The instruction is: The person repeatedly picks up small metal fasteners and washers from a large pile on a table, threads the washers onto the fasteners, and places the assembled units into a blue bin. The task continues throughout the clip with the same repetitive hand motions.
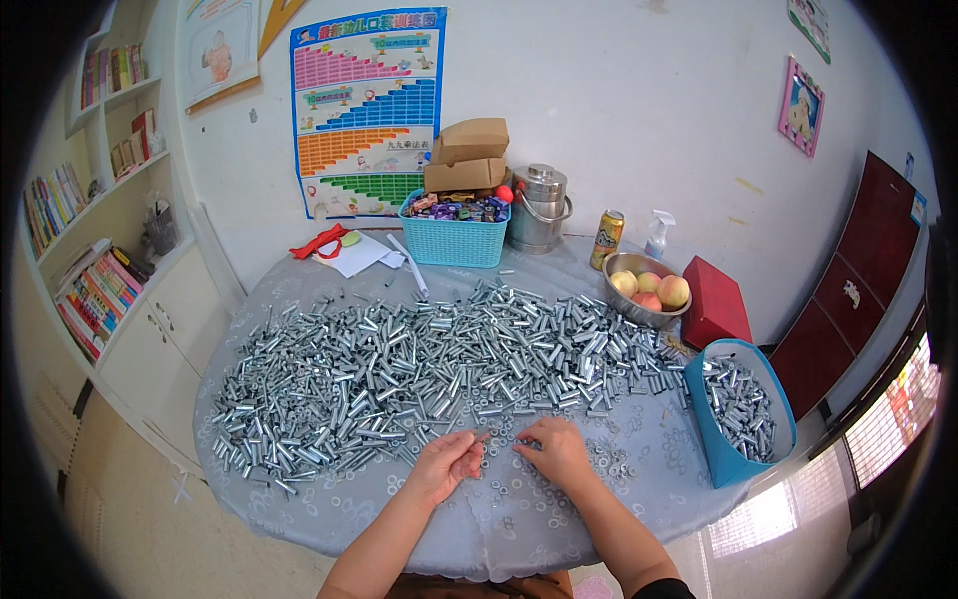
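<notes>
My left hand (451, 465) is closed, and the tip of a small metal piece (483, 437) pokes out past its thumb and fingers. Most of that piece is hidden in the grip, so its exact kind is unclear. To its right, my right hand (555, 449) has thumb and fingertips pinched together just above the tablecloth; anything between them is too small to make out. The two hands are a short gap apart. Loose washers and nuts (611, 461) lie around them. Just beyond spreads a wide heap of shiny metal sleeves (399, 364).
A blue bin (707, 419) full of metal sleeves stands at the right edge of the table (399, 544). Along the back are a turquoise basket (454, 243), a steel pot (537, 225), a can (607, 240), a spray bottle (658, 235), a fruit bowl (639, 311) and a red box (717, 302).
</notes>
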Motion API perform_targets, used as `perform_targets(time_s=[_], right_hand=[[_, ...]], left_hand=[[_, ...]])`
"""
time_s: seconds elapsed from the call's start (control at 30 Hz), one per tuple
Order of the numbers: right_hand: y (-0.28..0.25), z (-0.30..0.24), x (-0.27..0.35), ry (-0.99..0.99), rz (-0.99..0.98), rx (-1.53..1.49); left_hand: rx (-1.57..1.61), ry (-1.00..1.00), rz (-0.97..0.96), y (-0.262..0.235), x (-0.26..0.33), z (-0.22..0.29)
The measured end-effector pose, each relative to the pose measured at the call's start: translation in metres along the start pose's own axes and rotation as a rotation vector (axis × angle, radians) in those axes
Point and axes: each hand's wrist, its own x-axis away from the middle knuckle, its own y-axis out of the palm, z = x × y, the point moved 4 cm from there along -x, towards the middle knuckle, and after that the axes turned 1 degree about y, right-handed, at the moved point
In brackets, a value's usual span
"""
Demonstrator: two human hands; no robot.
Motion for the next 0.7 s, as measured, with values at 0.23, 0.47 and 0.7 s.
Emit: perform_targets(time_s=[0.23, 0.47, 0.7], right_hand=[[-0.002, 0.014, 0.001, 0.407, 0.036, -0.712], [-0.002, 0.001, 0.0, 0.214, 0.024, -0.748], [-0.014, -0.013, -0.003, 0.036, 0.037, -0.533]], left_hand=[[-0.219, 0.028, 0.112, 0.009, 0.004, 0.004], [-0.333, 0.02, 0.129, 0.011, 0.004, 0.0], [-0.364, 0.019, 0.132, 0.013, 0.005, 0.001]])
